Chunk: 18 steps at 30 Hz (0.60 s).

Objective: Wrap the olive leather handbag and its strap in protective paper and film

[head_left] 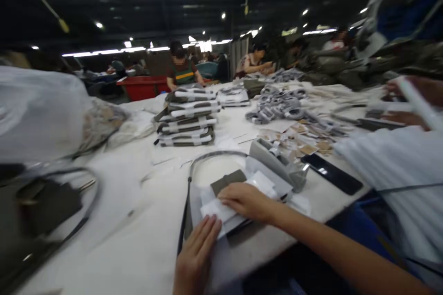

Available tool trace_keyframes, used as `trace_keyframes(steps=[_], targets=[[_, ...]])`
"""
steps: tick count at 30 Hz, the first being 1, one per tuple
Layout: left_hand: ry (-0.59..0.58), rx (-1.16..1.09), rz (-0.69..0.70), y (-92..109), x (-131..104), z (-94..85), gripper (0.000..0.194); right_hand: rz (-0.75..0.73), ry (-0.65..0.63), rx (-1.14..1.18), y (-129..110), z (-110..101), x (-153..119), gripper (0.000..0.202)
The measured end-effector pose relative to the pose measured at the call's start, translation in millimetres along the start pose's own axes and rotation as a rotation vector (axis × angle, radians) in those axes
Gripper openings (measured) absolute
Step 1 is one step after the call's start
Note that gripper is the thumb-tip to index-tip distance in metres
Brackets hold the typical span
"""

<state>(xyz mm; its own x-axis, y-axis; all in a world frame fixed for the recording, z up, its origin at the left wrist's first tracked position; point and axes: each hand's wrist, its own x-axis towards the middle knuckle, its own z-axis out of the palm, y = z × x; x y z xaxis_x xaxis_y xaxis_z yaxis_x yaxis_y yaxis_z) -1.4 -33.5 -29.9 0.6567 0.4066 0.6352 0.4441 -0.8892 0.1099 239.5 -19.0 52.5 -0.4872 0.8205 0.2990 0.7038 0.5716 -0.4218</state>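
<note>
Flat grey pouch [221, 193] is lying at the near edge of the tabletop [138, 221], partly wrapped in white tissue sheet [216, 209]. A thin dark strap [194, 166] loops from it back toward the middle of the tabletop.

Left hand [197, 258]: laid flat, palm down, fingers straight, pressed on the near corner of the tissue sheet. Nothing is gripped; the grip is open. Right hand [247, 200]: also spread flat on top of the tissue and pouch, fingertips toward the left, nothing pinched. Both hands are touching the same sheet, close together.

Handling, as judged: the pouch looks light, soft and floppy, the tissue thin, easily creased or torn, and likely to slide on the fabric. Best taken by the pouch's edges with both hands, tissue held down against it; the strap is not a good hold, since the body would sag and the wrap would be shed.

Nearby: a grey tape dispenser [277, 161] just beyond the pouch, a dark phone [330, 173] to its right, a stack of folded pouches [188, 117] further back. Frame is motion-blurred; finer detail cannot be told.
</note>
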Motion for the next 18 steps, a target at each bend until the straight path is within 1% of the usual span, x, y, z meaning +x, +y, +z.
trace_keyframes(steps=[1, 3, 5, 9, 10, 14, 16, 18], targets=[[0.011, 0.019, -0.018, 0.8, -0.1, -1.4, 0.073, 0.008, 0.076, 0.034, -1.4, 0.1, -9.8, 0.023], [0.013, 0.013, -0.036, 2.0, 2.2, -3.7, 0.071, -0.013, 0.135, 0.061, -8.2, 3.1, -24.6, 0.021], [0.007, -0.01, -0.06, 4.4, 5.4, -5.1, 0.067, -0.023, 0.159, 0.033, -19.7, 9.2, -33.6, 0.024], [0.024, -0.036, -0.083, 8.6, 6.5, -4.1, 0.062, 0.024, 0.208, -0.087, -38.3, 26.9, -39.4, 0.045], [0.027, -0.035, -0.086, 8.7, 5.6, -3.2, 0.063, 0.03, 0.22, -0.116, -39.8, 31.7, -40.2, 0.049], [-0.003, -0.044, -0.101, 8.8, 3.0, -3.2, 0.069, 0.025, 0.271, -0.222, -36.9, 48.9, -46.1, 0.052], [-0.029, -0.058, -0.106, 10.6, 4.5, -9.2, 0.071, 0.031, 0.287, -0.255, -34.8, 54.7, -49.6, 0.056], [-0.078, -0.099, -0.107, 13.2, 8.0, -19.3, 0.073, 0.046, 0.297, -0.272, -34.0, 58.1, -51.8, 0.056]])
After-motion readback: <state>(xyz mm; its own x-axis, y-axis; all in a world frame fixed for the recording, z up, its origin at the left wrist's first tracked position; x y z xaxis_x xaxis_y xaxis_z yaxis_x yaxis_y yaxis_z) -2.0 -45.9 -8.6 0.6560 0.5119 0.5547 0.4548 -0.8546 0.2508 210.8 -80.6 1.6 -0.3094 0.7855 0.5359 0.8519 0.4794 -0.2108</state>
